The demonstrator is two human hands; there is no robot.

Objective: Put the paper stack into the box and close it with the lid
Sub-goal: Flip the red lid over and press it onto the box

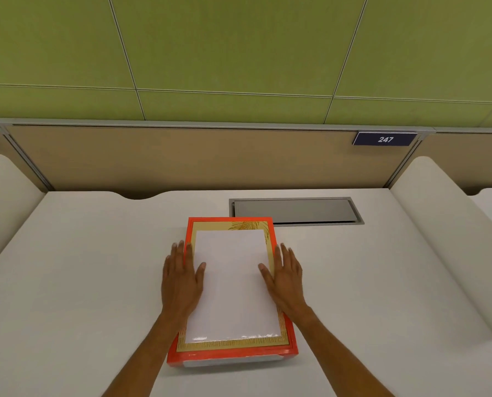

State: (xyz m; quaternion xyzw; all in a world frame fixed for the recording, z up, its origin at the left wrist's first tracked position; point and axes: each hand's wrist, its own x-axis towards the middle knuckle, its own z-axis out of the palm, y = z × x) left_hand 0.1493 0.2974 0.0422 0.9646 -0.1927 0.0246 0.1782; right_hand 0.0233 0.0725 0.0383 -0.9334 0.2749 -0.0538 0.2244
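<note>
A white paper stack (233, 282) lies on the gold-patterned surface of an orange-red box (230, 355) in the middle of the white desk. I cannot tell whether that surface is the lid or the box's inside. A pale strip shows under the box's front edge. My left hand (182, 279) rests palm down along the stack's left side, its thumb on the paper and its fingers over the orange rim. My right hand (285, 277) mirrors it on the right side. Both hands are flat with the fingers stretched out, gripping nothing.
A grey metal cable hatch (296, 210) is set into the desk (81, 282) just behind and right of the box. Beige partition panels with a "247" plate (385, 138) close off the back. Rounded white dividers (451, 239) rise at both sides.
</note>
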